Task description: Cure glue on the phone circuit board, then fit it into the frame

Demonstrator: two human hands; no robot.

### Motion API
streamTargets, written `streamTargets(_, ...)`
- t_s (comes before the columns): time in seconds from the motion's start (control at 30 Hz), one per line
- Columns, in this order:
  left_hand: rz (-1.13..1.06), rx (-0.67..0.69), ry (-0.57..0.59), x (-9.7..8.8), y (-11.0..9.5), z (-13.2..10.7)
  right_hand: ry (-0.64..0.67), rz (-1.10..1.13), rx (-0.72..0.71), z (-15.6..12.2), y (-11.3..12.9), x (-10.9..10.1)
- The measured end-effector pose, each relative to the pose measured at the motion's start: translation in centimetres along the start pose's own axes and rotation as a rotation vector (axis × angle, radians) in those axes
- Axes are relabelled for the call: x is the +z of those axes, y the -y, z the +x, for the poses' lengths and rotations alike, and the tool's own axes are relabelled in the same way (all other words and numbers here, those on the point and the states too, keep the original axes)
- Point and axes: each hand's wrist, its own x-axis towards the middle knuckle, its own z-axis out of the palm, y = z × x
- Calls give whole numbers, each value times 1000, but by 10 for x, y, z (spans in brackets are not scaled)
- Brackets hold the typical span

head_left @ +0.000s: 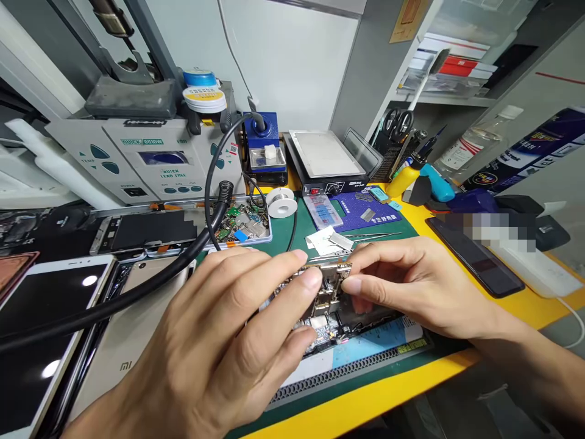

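My left hand (pixel 228 341) and my right hand (pixel 411 286) meet over a small phone circuit board (pixel 326 296) with metal shields, held just above the green work mat (pixel 365 366). Fingertips of both hands pinch the board's upper edge from either side. The lower part of the board, with a white connector, shows between my left thumb and fingers. My left hand hides the board's left side.
A black hose (pixel 137 292) crosses over phones (pixel 46 329) at left. A soldering station (pixel 146 161), solder spool (pixel 282 202), hot plate (pixel 324 155), tweezers (pixel 365 236), tool holder (pixel 397 146) and a dark phone (pixel 475 256) lie around the yellow table (pixel 365 402).
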Motion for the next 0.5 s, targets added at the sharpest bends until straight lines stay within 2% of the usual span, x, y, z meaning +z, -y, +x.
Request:
streamTargets(0.07, -24, -38, -7, 0, -1, 2, -2, -27, -17, -1, 0, -1)
streamTargets(0.17, -53, -217, 23, -1, -7, 2, -27, -77, -69, -1, 0, -1)
streamTargets(0.23, -82, -343, -22, -2, -11, 0, -54, -152, -171, -1, 0, -2)
streamTargets(0.33, -92, -507, -59, -4, -15, -6, -89, -315, -416, 0, -3, -3)
streamTargets(0.43, -14, -610, 77, -8, -14, -8, -74, -423, -610, 1, -6, -4)
streamTargets(0.5, -8, -593, 121, -10, -12, -8, -59, -455, -676, 2, -7, -4)
